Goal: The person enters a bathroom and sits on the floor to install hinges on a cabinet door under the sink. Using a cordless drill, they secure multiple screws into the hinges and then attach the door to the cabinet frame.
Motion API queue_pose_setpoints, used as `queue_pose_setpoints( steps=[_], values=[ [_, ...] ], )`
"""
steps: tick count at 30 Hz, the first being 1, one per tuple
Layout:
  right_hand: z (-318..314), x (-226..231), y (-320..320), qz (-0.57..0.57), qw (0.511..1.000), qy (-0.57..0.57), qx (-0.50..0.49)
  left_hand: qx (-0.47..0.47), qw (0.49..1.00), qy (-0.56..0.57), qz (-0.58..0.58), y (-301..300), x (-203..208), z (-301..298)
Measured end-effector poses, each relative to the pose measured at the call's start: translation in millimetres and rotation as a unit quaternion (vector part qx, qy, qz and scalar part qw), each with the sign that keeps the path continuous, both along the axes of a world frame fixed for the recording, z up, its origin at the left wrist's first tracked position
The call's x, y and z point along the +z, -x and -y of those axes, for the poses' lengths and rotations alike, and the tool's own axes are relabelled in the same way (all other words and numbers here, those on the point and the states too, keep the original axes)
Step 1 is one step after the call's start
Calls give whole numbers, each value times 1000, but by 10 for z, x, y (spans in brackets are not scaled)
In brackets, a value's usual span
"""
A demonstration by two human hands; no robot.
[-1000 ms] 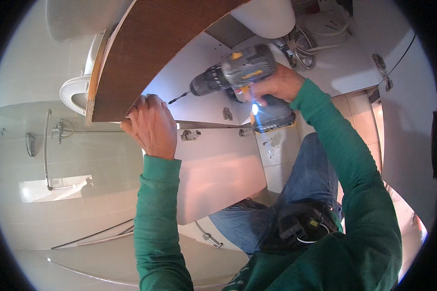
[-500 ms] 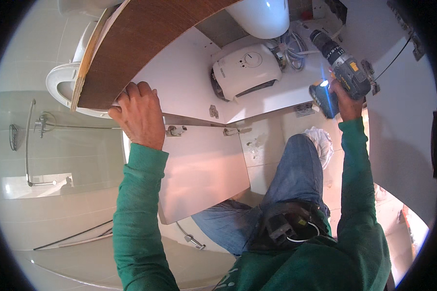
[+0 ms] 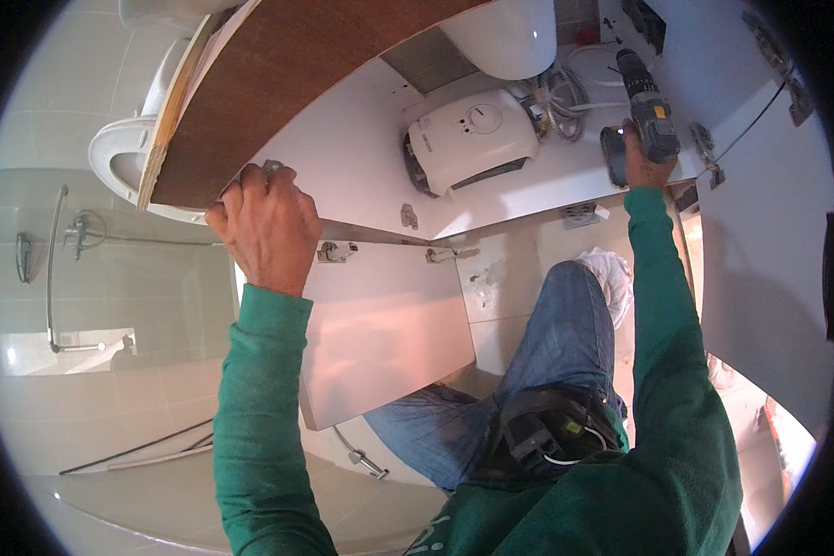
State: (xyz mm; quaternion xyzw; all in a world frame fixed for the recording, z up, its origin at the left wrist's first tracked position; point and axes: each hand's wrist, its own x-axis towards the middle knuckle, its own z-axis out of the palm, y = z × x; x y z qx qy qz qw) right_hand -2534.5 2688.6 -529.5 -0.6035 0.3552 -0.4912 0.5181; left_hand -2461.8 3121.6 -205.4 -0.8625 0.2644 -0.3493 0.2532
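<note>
My left hand (image 3: 264,227) grips the lower corner of a brown wooden panel (image 3: 278,83) where it meets the white cabinet (image 3: 352,157). My right hand (image 3: 644,162) is stretched far to the right and holds a grey and yellow cordless drill (image 3: 644,107) by its handle, bit pointing up and away. The drill rests over the cabinet floor, to the right of a white box-shaped water heater (image 3: 473,139). An open white cabinet door (image 3: 385,338) hangs below my left hand on two metal hinges (image 3: 334,250).
A white toilet (image 3: 125,153) stands left of the panel. A white basin (image 3: 510,32) and coiled hoses (image 3: 565,93) sit above the heater. A glass shower screen with a chrome rail (image 3: 51,269) fills the left. A second white door (image 3: 769,241) stands at right. My jeans-clad legs (image 3: 547,371) are below.
My right hand has carried the drill away from the panel's corner, out to the right and up past the water heater. My left hand keeps its hold on the panel.
</note>
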Motion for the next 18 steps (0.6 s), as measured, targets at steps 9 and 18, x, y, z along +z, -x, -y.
queue_pose_setpoints(
  steps=[9,18],
  values=[
    [248,-247,-266,-83,991,82,60,78,997,7,22,-36,-61,124],
    [-266,149,167,-267,951,157,13,52,992,-51,98,-110,-124,54]
  ],
)
